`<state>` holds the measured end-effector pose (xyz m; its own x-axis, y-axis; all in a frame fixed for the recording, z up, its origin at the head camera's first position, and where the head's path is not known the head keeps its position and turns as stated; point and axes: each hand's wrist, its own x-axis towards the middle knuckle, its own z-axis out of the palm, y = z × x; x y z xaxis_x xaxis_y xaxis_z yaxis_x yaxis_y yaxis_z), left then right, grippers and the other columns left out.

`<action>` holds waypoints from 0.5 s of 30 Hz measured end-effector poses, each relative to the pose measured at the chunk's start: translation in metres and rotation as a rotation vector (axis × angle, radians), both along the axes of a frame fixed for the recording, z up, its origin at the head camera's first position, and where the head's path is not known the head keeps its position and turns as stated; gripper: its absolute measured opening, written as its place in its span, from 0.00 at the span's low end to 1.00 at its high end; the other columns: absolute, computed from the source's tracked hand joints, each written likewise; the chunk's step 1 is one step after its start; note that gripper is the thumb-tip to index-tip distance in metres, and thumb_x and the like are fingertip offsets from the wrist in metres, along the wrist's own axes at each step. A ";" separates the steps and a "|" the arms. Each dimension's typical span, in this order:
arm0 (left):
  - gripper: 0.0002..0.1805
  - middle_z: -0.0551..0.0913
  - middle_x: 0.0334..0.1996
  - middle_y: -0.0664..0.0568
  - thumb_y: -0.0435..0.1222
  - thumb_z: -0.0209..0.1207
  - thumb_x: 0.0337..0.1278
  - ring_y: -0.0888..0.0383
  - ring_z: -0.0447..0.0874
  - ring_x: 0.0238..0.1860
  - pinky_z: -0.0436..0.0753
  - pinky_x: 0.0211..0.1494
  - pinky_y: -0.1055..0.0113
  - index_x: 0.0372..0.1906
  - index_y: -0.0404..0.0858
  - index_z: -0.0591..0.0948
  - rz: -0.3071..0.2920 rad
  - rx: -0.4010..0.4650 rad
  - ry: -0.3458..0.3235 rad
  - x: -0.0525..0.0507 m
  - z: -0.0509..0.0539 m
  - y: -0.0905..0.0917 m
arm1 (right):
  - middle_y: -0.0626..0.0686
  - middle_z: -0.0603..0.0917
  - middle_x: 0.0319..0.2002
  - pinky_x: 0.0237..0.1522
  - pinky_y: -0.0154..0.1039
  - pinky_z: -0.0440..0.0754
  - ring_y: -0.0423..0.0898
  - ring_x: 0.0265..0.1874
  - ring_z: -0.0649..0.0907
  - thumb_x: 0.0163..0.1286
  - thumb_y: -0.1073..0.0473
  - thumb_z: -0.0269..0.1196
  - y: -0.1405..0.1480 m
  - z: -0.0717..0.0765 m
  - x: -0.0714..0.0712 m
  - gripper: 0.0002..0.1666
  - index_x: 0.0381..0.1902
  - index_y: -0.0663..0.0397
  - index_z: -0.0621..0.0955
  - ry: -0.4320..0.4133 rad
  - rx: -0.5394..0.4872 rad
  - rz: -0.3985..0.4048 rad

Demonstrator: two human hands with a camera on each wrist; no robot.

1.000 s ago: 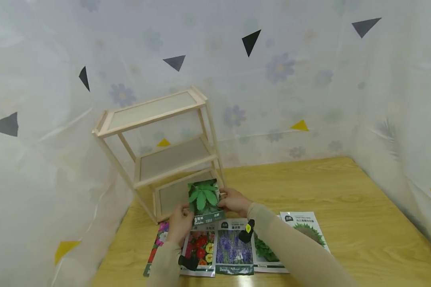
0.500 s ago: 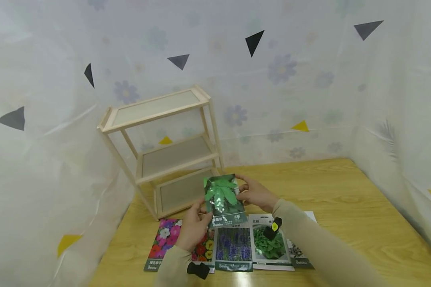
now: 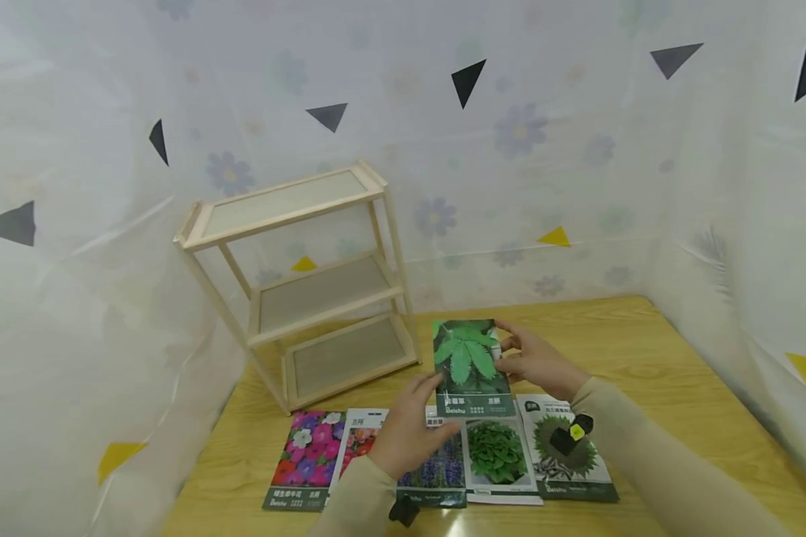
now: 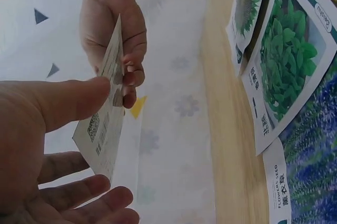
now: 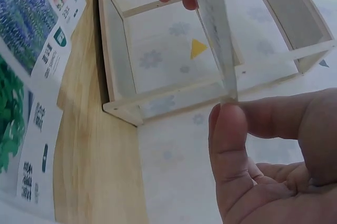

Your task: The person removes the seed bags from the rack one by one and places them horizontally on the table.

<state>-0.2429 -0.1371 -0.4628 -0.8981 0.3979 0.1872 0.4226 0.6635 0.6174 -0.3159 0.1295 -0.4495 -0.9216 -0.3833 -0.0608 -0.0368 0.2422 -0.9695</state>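
Note:
A green seed packet with a leaf picture is held up over the row of packets. My right hand pinches its right edge between thumb and fingers, as the right wrist view shows up close. Along the packet's left edge is my left hand, fingers spread and thumb apart; whether a fingertip still touches the packet I cannot tell. In the left wrist view, the packet's printed back faces the left thumb. Beneath lie a leafy-plant packet and a purple-flower packet, partly covered by the left hand.
A three-tier wooden shelf stands at the left rear of the wooden table. A pink-flower packet, a red-flower packet and a sunflower-like packet also lie in the front row. A pale patterned sheet hangs behind.
Both hands have moved right with the green seed packet, away from the shelf. The left hand has loosened from the packet's left edge, while the right keeps its pinch.

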 end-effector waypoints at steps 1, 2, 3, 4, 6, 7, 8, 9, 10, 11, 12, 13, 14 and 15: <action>0.42 0.63 0.70 0.47 0.56 0.63 0.55 0.48 0.68 0.66 0.76 0.59 0.52 0.72 0.46 0.63 -0.005 -0.012 0.019 0.001 0.000 0.004 | 0.65 0.65 0.53 0.36 0.48 0.82 0.52 0.35 0.78 0.70 0.63 0.60 0.005 0.000 0.002 0.48 0.77 0.47 0.45 0.001 0.008 -0.001; 0.41 0.64 0.69 0.47 0.54 0.64 0.55 0.49 0.68 0.66 0.76 0.60 0.53 0.71 0.46 0.65 -0.008 -0.024 0.040 0.001 0.000 0.008 | 0.65 0.65 0.54 0.37 0.48 0.82 0.53 0.36 0.78 0.70 0.62 0.60 0.010 -0.001 0.004 0.48 0.77 0.47 0.45 0.002 0.014 -0.005; 0.39 0.65 0.69 0.47 0.53 0.64 0.56 0.49 0.68 0.66 0.75 0.60 0.54 0.70 0.44 0.66 -0.015 -0.036 0.063 0.002 0.000 0.011 | 0.66 0.65 0.55 0.37 0.50 0.82 0.54 0.37 0.79 0.70 0.62 0.60 0.014 -0.001 0.006 0.48 0.77 0.47 0.45 0.002 0.019 -0.007; 0.38 0.66 0.68 0.47 0.51 0.65 0.56 0.49 0.68 0.65 0.76 0.60 0.55 0.70 0.43 0.67 -0.024 -0.048 0.088 0.002 0.001 0.014 | 0.66 0.64 0.56 0.38 0.50 0.82 0.54 0.37 0.78 0.70 0.61 0.60 0.019 -0.002 0.008 0.48 0.77 0.47 0.45 0.002 0.022 -0.009; 0.37 0.67 0.68 0.46 0.52 0.64 0.56 0.49 0.69 0.65 0.76 0.60 0.57 0.68 0.43 0.69 -0.047 -0.083 0.147 0.002 0.002 0.020 | 0.66 0.64 0.56 0.39 0.52 0.82 0.54 0.38 0.78 0.70 0.61 0.60 0.027 -0.003 0.012 0.48 0.77 0.47 0.45 0.001 0.030 -0.015; 0.37 0.68 0.67 0.46 0.52 0.64 0.56 0.50 0.69 0.65 0.76 0.60 0.58 0.68 0.43 0.70 -0.059 -0.103 0.175 0.002 0.002 0.022 | 0.66 0.64 0.55 0.39 0.53 0.82 0.54 0.38 0.78 0.70 0.61 0.60 0.031 -0.003 0.014 0.49 0.77 0.47 0.44 -0.003 0.032 -0.017; 0.37 0.68 0.67 0.46 0.53 0.63 0.56 0.50 0.70 0.65 0.76 0.60 0.59 0.68 0.43 0.70 -0.074 -0.121 0.202 0.002 0.003 0.024 | 0.66 0.64 0.55 0.39 0.53 0.82 0.54 0.38 0.78 0.70 0.61 0.60 0.034 -0.002 0.016 0.49 0.77 0.46 0.44 -0.005 0.039 -0.018; 0.37 0.69 0.67 0.46 0.54 0.63 0.56 0.50 0.70 0.65 0.76 0.60 0.60 0.68 0.43 0.70 -0.090 -0.137 0.233 0.002 0.004 0.025 | 0.66 0.64 0.54 0.39 0.53 0.82 0.54 0.38 0.79 0.70 0.61 0.61 0.038 -0.001 0.018 0.50 0.77 0.46 0.42 -0.007 0.045 -0.020; 0.37 0.69 0.66 0.46 0.55 0.62 0.56 0.51 0.70 0.65 0.76 0.60 0.61 0.68 0.43 0.71 -0.104 -0.153 0.264 0.001 0.004 0.027 | 0.65 0.64 0.53 0.39 0.52 0.82 0.54 0.38 0.79 0.70 0.61 0.61 0.041 0.000 0.019 0.51 0.77 0.46 0.41 -0.009 0.051 -0.022; 0.36 0.69 0.66 0.46 0.56 0.61 0.57 0.51 0.70 0.65 0.75 0.61 0.62 0.67 0.43 0.71 -0.116 -0.173 0.299 0.001 0.004 0.028 | 0.64 0.65 0.51 0.39 0.52 0.82 0.54 0.37 0.79 0.69 0.61 0.61 0.045 0.001 0.019 0.53 0.77 0.45 0.40 -0.014 0.056 -0.025; 0.36 0.70 0.66 0.46 0.56 0.61 0.57 0.51 0.70 0.65 0.75 0.62 0.62 0.67 0.43 0.71 -0.126 -0.191 0.329 0.001 0.005 0.030 | 0.64 0.65 0.49 0.39 0.51 0.82 0.54 0.36 0.79 0.69 0.61 0.62 0.048 0.002 0.020 0.54 0.77 0.45 0.38 -0.019 0.060 -0.027; 0.36 0.70 0.66 0.46 0.56 0.61 0.57 0.52 0.70 0.65 0.74 0.62 0.63 0.67 0.42 0.71 -0.137 -0.207 0.359 0.000 0.005 0.032 | 0.63 0.65 0.47 0.39 0.51 0.82 0.53 0.35 0.79 0.68 0.61 0.62 0.052 0.003 0.020 0.55 0.77 0.44 0.37 -0.027 0.062 -0.030; 0.36 0.71 0.65 0.46 0.56 0.60 0.57 0.52 0.70 0.65 0.73 0.63 0.63 0.67 0.42 0.72 -0.146 -0.224 0.389 0.000 0.005 0.034 | 0.62 0.65 0.45 0.39 0.51 0.82 0.53 0.34 0.79 0.68 0.60 0.63 0.056 0.005 0.021 0.56 0.77 0.44 0.37 -0.030 0.069 -0.033; 0.36 0.71 0.65 0.46 0.56 0.60 0.57 0.52 0.70 0.65 0.72 0.64 0.63 0.66 0.41 0.72 -0.154 -0.240 0.417 -0.001 0.005 0.037 | 0.61 0.66 0.43 0.38 0.51 0.82 0.52 0.34 0.79 0.68 0.59 0.63 0.059 0.006 0.021 0.56 0.77 0.44 0.37 -0.033 0.075 -0.039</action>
